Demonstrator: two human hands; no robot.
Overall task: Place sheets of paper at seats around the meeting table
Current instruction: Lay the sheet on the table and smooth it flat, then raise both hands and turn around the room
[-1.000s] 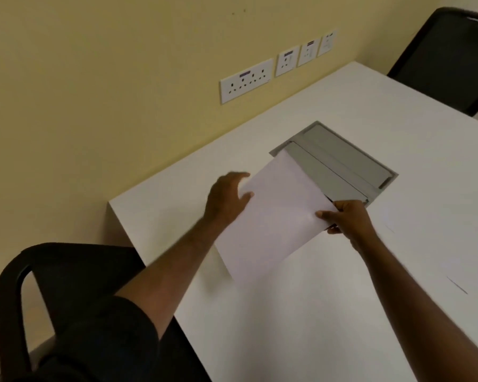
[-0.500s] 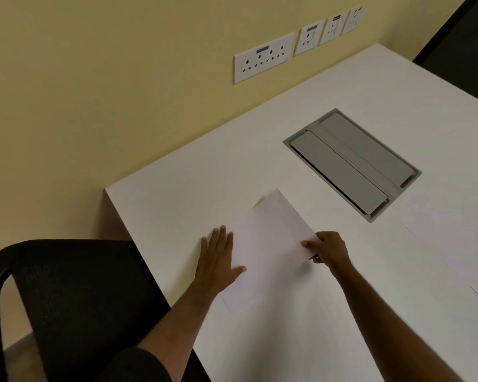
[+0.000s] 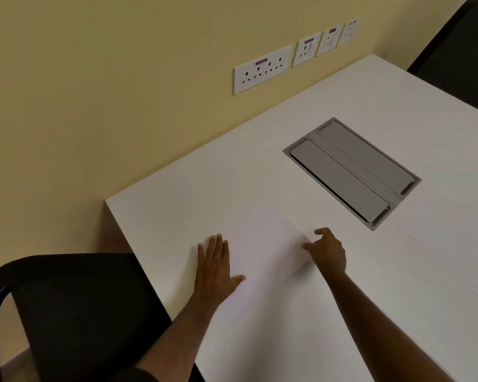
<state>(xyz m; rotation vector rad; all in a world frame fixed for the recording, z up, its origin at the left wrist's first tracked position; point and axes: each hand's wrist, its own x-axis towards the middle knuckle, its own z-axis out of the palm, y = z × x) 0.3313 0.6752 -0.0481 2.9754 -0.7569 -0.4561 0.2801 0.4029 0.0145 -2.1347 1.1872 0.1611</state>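
Observation:
A white sheet of paper [image 3: 265,252] lies flat on the white meeting table [image 3: 287,340], close to the table's left edge and in front of a black mesh chair [image 3: 75,312]. My left hand [image 3: 214,267] rests flat on the sheet's left side, fingers straight and spread. My right hand [image 3: 327,250] touches the sheet's right edge with loosely curled fingertips. Another sheet [image 3: 469,260], faint against the table, lies at the right edge of the view.
A grey cable box lid [image 3: 351,172] is set into the table beyond the sheet. White wall sockets [image 3: 262,68] line the yellow wall behind. A second black chair [image 3: 464,51] stands at the far right corner.
The sheet came down from the air over the grey lid and now lies flat on the table. My left hand flattened onto it; my right hand eased its pinch on the edge.

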